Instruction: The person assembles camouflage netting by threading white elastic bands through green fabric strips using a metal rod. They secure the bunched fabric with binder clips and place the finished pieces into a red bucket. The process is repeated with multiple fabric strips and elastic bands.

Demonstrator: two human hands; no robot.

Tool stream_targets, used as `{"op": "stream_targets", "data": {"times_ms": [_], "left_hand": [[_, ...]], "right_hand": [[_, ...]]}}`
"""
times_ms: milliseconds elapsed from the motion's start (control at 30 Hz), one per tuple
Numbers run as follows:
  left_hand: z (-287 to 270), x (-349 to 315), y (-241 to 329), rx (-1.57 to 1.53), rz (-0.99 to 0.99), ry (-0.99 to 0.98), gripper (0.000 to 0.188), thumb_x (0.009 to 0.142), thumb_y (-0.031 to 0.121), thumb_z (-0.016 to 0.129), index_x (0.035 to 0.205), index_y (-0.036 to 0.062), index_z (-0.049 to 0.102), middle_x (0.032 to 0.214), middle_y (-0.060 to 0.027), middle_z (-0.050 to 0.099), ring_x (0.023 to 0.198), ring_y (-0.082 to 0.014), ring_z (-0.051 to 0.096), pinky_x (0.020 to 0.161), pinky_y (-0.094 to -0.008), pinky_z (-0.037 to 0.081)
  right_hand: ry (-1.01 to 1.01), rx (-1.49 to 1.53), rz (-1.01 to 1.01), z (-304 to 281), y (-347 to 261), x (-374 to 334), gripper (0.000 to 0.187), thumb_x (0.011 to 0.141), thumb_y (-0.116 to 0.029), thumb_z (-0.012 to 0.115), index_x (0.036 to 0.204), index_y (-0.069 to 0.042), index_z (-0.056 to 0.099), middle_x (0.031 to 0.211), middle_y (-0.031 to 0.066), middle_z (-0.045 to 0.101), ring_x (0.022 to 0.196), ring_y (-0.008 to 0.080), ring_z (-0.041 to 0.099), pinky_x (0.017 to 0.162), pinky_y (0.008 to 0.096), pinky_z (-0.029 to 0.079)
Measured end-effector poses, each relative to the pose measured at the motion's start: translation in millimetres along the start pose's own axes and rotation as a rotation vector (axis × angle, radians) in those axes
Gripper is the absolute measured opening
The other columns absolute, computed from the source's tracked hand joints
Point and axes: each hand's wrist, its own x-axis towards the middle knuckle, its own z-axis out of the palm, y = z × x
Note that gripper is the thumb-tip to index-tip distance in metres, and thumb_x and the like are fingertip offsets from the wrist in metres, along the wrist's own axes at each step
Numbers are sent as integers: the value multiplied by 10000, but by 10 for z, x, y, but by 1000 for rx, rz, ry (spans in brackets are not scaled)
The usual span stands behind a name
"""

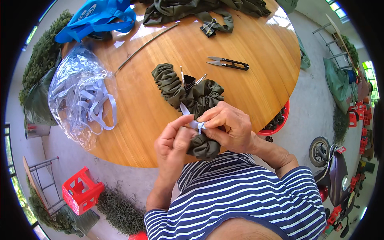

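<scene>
We see a white elastic band (201, 127) between the person's two hands, above the near part of the table, its strip twisted into what looks like a knot. Taking that knot as the clock's centre, with twelve o'clock away from the wearer, we find the right hand (229, 124) at three, thumb and forefinger pinching the band at the knot. The left hand (172, 138) is at eight, its fingers curled in and the thumb and forefinger nipping the band's other side. A gathered olive-green fabric tube (205, 94) bends around the band, one end reaching toward eleven and another part bunched at six, under the hands. At twelve, a black binder clip (189, 81) sits against the tube.

Farther out on the round wooden table (132, 108), we have thread snips (236, 64) at one, blades slightly apart, a thin rod (146, 47) at eleven, and a clear plastic bag (66, 90) of white elastic between nine and ten. A blue bag (98, 20) lies between ten and eleven; olive-green cloth (176, 10) is heaped at twelve. Below table level, we spot a red basin (286, 112) at three and a red stool (80, 192) at eight.
</scene>
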Motion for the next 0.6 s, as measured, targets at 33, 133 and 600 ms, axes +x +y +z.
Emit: {"op": "stream_targets", "data": {"times_ms": [33, 133, 600], "left_hand": [[-42, 19, 25, -50, -65, -21, 325, 774, -33, 566, 1097, -9, 538, 815, -30, 534, 772, -75, 503, 700, -194, 413], [-48, 47, 35, 295, 84, -61, 242, 776, -37, 558, 1015, -17, 596, 803, -43, 554, 751, -77, 509, 674, -189, 405], [76, 69, 27, 756, 610, 356, 147, 836, 121, 532, 771, -10, 517, 1045, -110, 503, 819, -122, 485, 702, -248, 403]], "right_hand": [[1, 12, -6, -12, -4, -18, 169, 643, 26, 680, 703, -45, 539, 752, 78, 603, 681, 197, 582, 569, 277, 464], [30, -18, -140, -24, 38, -30, 183, 641, 24, 692, 743, -38, 553, 775, 109, 619, 639, 193, 570, 533, 267, 440], [134, -43, -214, -160, -36, -159, 162, 672, -29, 668, 693, -80, 515, 790, 24, 571, 716, 178, 545, 522, 258, 447]]}}
